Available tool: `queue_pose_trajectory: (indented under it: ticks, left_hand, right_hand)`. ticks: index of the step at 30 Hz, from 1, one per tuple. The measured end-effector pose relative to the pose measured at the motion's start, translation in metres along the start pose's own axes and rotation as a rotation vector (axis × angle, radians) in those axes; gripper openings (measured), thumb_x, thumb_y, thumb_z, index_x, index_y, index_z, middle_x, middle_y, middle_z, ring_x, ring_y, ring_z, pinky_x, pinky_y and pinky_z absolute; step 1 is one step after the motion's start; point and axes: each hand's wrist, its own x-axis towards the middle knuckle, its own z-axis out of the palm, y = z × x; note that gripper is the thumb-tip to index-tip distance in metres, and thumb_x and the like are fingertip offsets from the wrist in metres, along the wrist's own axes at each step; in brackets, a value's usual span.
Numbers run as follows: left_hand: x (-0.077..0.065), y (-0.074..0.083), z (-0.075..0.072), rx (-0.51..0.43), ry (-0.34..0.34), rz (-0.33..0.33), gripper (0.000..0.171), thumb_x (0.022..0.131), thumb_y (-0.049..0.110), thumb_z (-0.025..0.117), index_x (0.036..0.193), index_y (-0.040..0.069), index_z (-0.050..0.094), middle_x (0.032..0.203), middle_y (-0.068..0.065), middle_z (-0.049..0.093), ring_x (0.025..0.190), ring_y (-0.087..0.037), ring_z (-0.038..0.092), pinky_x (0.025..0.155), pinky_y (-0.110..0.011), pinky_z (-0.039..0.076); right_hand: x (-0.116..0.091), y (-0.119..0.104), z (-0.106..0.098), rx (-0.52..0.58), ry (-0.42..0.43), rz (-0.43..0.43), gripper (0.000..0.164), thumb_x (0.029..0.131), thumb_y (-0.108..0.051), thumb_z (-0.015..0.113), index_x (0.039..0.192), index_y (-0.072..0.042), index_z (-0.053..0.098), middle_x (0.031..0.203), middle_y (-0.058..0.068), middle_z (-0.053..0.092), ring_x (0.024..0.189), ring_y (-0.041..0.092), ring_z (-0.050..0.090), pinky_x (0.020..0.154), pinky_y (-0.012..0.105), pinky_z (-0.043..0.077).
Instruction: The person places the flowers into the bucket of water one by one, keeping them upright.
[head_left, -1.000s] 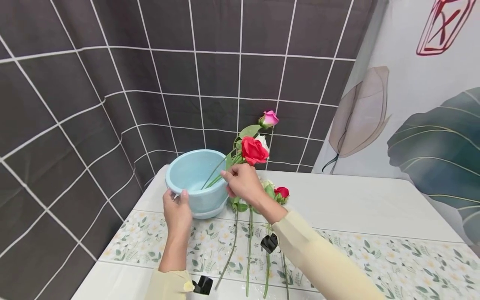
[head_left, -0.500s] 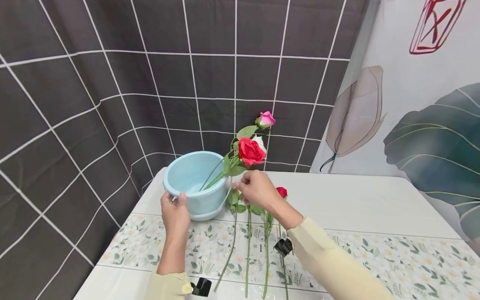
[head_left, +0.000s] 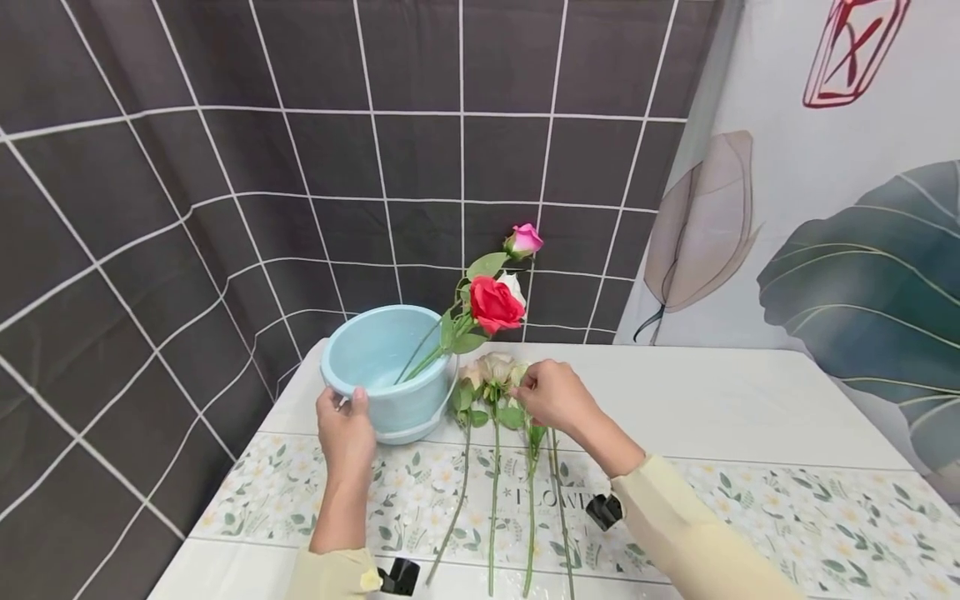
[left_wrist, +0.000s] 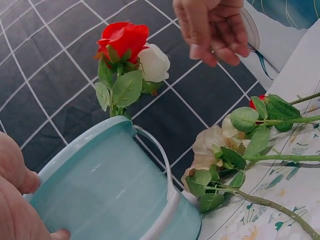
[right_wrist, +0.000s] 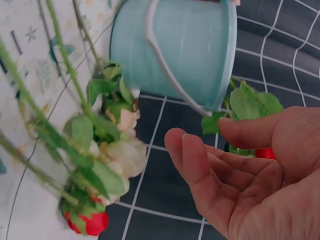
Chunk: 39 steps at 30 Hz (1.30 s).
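Observation:
My left hand [head_left: 347, 437] grips the near left rim of a light blue bucket [head_left: 405, 408], which tilts slightly. Leaning out over its right rim are a red rose [head_left: 495, 305], a white rose [head_left: 512, 286] and a pink rose [head_left: 524, 240], their stems inside. Right of the bucket, my right hand [head_left: 558, 398] hovers above roses lying on the table. Its thumb and fingers are apart and relaxed, holding nothing, in the right wrist view. Beneath it lie cream roses [head_left: 495, 368] and another red rose [right_wrist: 89, 223], which the hand hides in the head view.
The white table [head_left: 712, 400] has a flower-patterned strip, and long stems [head_left: 531, 517] lie across it towards me. A pale handle [left_wrist: 167, 202] hangs on the bucket's side. Behind stands a dark gridded curtain [head_left: 420, 158], with a leaf-printed sheet [head_left: 787, 250] on the right.
My right hand has moved right and down, away from the roses in the bucket to the ones lying on the table. The left hand keeps its grip on the bucket.

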Motion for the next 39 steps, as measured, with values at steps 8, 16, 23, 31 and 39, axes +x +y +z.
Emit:
queue_pose_trajectory:
  ticks: [8, 16, 23, 31, 39]
  left_hand:
    - [-0.004, 0.004, -0.003, -0.017, -0.018, -0.010, 0.062, 0.076, 0.068, 0.031, 0.130, 0.048, 0.010, 0.140, 0.018, 0.020, 0.126, -0.011, 0.029, 0.101, -0.036, 0.034]
    - [-0.008, 0.007, -0.004, -0.056, -0.028, 0.013, 0.061, 0.077, 0.065, 0.032, 0.131, 0.046, 0.012, 0.140, 0.015, 0.021, 0.127, -0.012, 0.029, 0.102, -0.037, 0.033]
    - [-0.008, 0.008, -0.005, -0.048, -0.031, 0.012, 0.061, 0.077, 0.065, 0.031, 0.131, 0.046, 0.011, 0.140, 0.016, 0.021, 0.127, -0.012, 0.028, 0.102, -0.037, 0.033]
    - [-0.008, 0.008, -0.005, -0.041, -0.026, 0.002, 0.061, 0.077, 0.065, 0.031, 0.132, 0.046, 0.011, 0.140, 0.015, 0.020, 0.127, -0.013, 0.028, 0.102, -0.037, 0.033]
    - [-0.010, 0.009, -0.005, -0.052, -0.033, 0.017, 0.061, 0.077, 0.065, 0.032, 0.131, 0.047, 0.011, 0.140, 0.017, 0.020, 0.127, -0.010, 0.028, 0.103, -0.036, 0.033]
  right_hand:
    - [-0.006, 0.016, -0.008, -0.047, -0.007, 0.024, 0.030, 0.082, -0.018, 0.062, 0.056, -0.008, 0.050, 0.045, 0.005, 0.053, 0.039, 0.015, 0.053, 0.046, 0.023, 0.045]
    - [-0.015, 0.028, -0.008, -0.048, -0.069, 0.107, 0.031, 0.080, -0.017, 0.065, 0.057, -0.006, 0.047, 0.046, 0.007, 0.050, 0.037, 0.014, 0.055, 0.050, 0.022, 0.049]
    - [-0.022, 0.042, 0.004, -0.060, -0.116, 0.165, 0.032, 0.079, -0.014, 0.066, 0.054, -0.006, 0.047, 0.047, 0.007, 0.053, 0.037, 0.013, 0.055, 0.057, 0.027, 0.053]
    - [-0.031, 0.051, 0.016, -0.052, -0.151, 0.205, 0.026, 0.077, -0.011, 0.067, 0.057, -0.004, 0.052, 0.047, 0.007, 0.056, 0.038, 0.014, 0.056, 0.055, 0.027, 0.053]
    - [-0.036, 0.055, 0.020, -0.058, -0.169, 0.226, 0.020, 0.076, -0.008, 0.067, 0.061, -0.003, 0.055, 0.047, 0.007, 0.057, 0.040, 0.015, 0.057, 0.056, 0.028, 0.052]
